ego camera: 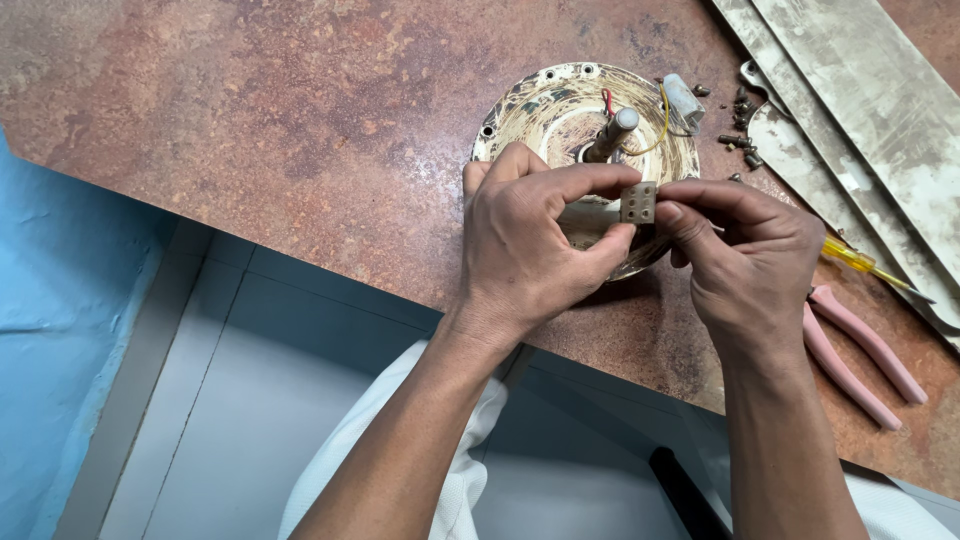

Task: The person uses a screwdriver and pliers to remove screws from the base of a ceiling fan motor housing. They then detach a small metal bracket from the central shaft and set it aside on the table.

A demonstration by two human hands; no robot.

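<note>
- Centre of frame: small beige terminal block [638, 202], pinched between left hand [535, 245] and right hand [745, 250], fingers closed on it.
- Behind: worn round motor housing [530, 110], shaft upright.
- Step, judged: inspecting the block; next calls for steady grip.
- Right edge: pink-handled pliers [860, 355], yellow screwdriver [860, 262].

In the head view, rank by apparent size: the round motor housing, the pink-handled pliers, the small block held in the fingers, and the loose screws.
1. Motor housing, largest, though partly hidden by the hands.
2. Pliers; only the handles show.
3. Block, pinched between left hand and right hand.
4. Screws, smallest.
</note>
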